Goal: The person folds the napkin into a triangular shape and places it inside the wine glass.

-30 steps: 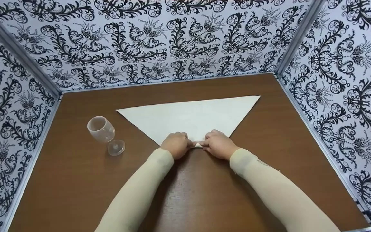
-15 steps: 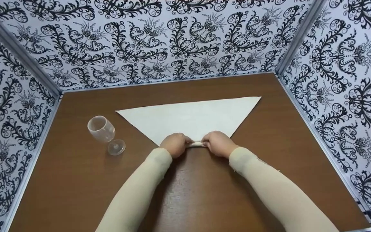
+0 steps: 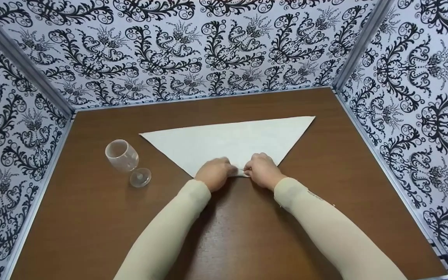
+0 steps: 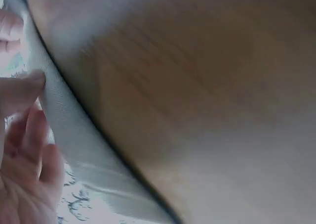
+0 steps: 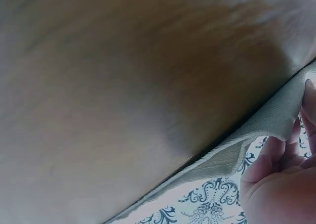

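Head view: both my hands pinch the near tip of a white napkin.

I see the napkin lying as a flat triangle on the brown surface, its point toward me. My left hand and right hand sit side by side, fingers curled around that rolled tip. Left of the napkin, apart from it, a clear glass lies on its side.

Matt woven cloth napkin, glossy wood-grain table, clear plastic glass
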Action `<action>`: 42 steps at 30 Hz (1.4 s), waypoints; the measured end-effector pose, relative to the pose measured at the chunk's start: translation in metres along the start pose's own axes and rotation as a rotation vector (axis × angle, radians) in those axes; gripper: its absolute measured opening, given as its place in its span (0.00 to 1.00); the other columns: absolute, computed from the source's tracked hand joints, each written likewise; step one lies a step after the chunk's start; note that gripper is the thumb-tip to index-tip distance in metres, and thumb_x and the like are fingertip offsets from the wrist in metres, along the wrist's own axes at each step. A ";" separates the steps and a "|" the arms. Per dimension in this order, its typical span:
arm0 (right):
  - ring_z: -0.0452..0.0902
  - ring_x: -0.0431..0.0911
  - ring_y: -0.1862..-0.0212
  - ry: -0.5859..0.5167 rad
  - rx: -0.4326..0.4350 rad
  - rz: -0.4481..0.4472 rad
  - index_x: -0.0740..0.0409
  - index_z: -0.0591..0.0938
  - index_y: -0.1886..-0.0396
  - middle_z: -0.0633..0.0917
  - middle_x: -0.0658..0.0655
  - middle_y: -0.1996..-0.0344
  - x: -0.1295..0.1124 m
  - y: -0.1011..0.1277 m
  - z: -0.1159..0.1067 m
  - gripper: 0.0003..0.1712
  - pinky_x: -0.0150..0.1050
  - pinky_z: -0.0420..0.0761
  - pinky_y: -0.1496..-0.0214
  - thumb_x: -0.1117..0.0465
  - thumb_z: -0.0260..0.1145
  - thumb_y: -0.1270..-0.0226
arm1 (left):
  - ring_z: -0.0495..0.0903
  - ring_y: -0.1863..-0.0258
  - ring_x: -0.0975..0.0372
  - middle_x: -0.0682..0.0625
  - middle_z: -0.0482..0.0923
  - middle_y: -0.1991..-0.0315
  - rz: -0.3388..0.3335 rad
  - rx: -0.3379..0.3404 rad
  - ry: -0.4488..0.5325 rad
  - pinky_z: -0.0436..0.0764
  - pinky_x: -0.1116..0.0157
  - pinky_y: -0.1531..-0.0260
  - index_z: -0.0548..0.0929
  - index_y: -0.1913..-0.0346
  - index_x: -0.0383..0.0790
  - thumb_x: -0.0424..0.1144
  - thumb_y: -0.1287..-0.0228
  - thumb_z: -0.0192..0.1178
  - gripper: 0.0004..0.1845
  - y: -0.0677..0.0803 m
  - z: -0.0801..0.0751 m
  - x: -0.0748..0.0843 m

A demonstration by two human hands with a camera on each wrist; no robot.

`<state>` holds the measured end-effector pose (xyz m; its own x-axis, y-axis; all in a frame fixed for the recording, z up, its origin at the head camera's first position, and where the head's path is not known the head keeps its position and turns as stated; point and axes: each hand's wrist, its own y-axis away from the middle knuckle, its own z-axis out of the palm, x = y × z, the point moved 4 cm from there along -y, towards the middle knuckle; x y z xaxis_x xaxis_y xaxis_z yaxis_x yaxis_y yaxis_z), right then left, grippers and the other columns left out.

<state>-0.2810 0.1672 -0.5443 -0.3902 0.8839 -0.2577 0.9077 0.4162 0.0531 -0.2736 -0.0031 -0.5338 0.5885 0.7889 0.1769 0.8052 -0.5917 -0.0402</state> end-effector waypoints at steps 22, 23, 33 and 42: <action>0.78 0.51 0.54 -0.040 -0.002 -0.213 0.59 0.87 0.49 0.81 0.57 0.54 -0.008 0.020 0.001 0.11 0.49 0.81 0.49 0.58 0.68 0.23 | 0.85 0.57 0.53 0.50 0.84 0.56 -0.003 -0.069 -0.044 0.86 0.56 0.55 0.92 0.47 0.53 0.44 0.24 0.65 0.10 0.001 0.009 0.002; 0.76 0.50 0.55 -0.070 -0.012 -0.194 0.59 0.86 0.50 0.80 0.57 0.54 -0.006 0.020 0.001 0.11 0.49 0.81 0.50 0.57 0.68 0.23 | 0.85 0.57 0.54 0.50 0.84 0.56 -0.011 -0.073 -0.039 0.86 0.56 0.55 0.92 0.48 0.53 0.44 0.25 0.65 0.10 0.000 0.008 0.002; 0.69 0.51 0.60 0.085 0.049 -0.268 0.52 0.90 0.41 0.78 0.55 0.62 -0.008 0.020 -0.006 0.18 0.48 0.73 0.55 0.54 0.72 0.27 | 0.86 0.55 0.52 0.48 0.85 0.56 -0.080 -0.120 -0.016 0.87 0.55 0.51 0.93 0.48 0.54 0.49 0.23 0.63 0.12 -0.005 0.004 0.004; 0.77 0.52 0.65 0.103 0.077 -0.253 0.57 0.91 0.61 0.82 0.54 0.68 -0.010 0.013 -0.002 0.09 0.47 0.80 0.61 0.57 0.70 0.25 | 0.87 0.60 0.51 0.46 0.87 0.62 -0.126 -0.070 -0.029 0.88 0.53 0.54 0.95 0.58 0.48 0.46 0.19 0.58 0.15 -0.010 0.005 0.005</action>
<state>-0.2652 0.1642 -0.5387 -0.6163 0.7723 -0.1540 0.7867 0.6128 -0.0745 -0.2783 0.0079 -0.5370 0.4861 0.8613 0.1480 0.8662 -0.4973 0.0493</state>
